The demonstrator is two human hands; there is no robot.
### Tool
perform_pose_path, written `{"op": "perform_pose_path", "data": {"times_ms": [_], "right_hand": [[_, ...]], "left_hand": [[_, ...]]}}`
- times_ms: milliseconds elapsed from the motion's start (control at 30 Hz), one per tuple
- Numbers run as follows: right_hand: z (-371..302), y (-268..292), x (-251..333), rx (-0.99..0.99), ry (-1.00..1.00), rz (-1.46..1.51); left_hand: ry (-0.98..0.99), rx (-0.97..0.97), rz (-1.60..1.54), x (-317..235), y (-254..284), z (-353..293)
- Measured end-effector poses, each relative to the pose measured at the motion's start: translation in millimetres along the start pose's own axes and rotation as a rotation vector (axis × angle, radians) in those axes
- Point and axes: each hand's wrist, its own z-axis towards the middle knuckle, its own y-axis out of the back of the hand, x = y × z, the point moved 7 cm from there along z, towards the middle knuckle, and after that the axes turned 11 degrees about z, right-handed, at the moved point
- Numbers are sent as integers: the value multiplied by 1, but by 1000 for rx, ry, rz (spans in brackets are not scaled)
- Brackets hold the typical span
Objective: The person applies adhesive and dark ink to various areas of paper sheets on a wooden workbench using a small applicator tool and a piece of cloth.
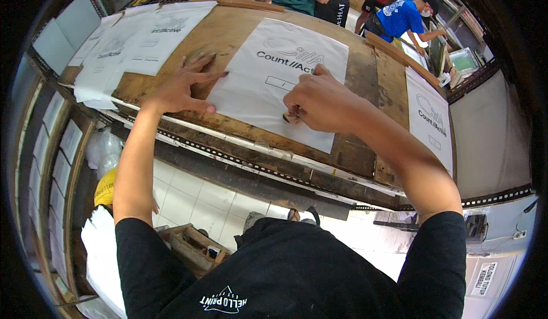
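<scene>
A flat white printed sheet (pixel 245 93), which may be a plastic bag, lies on the worn wooden table (pixel 365 91) before me. It carries dark lettering, an outlined design and a small box. My left hand (pixel 185 88) is spread open at the sheet's left side, fingertips on the wood and near the sheet's edge. Over the lower right part of the sheet, my right hand (pixel 319 99) is closed, its curled fingers down at the surface. Something small and dark shows under those fingertips; I cannot make out what it is.
Similar printed sheets (pixel 142 51) overlap at the table's left, and another (pixel 431 119) lies at its right end. Wooden strips (pixel 237 3) run along the far edge. Beyond, people work, one in a blue shirt (pixel 399 19). A wooden crate (pixel 194 247) stands on the floor below.
</scene>
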Motion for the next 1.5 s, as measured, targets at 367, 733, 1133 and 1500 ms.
{"op": "perform_pose_path", "data": {"times_ms": [367,733,1133,1500], "right_hand": [[-56,-2,-19,7,-132,111],[-7,24,-41,115,-108,440],[94,12,9,-284,15,97],[66,15,0,-136,103,-56]], "left_hand": [[19,-56,-108,10,2,-13],[3,-32,-120,-2,-5,-2],[-121,-39,-171,-20,-15,44],[-98,-104,-137,-11,11,28]]}}
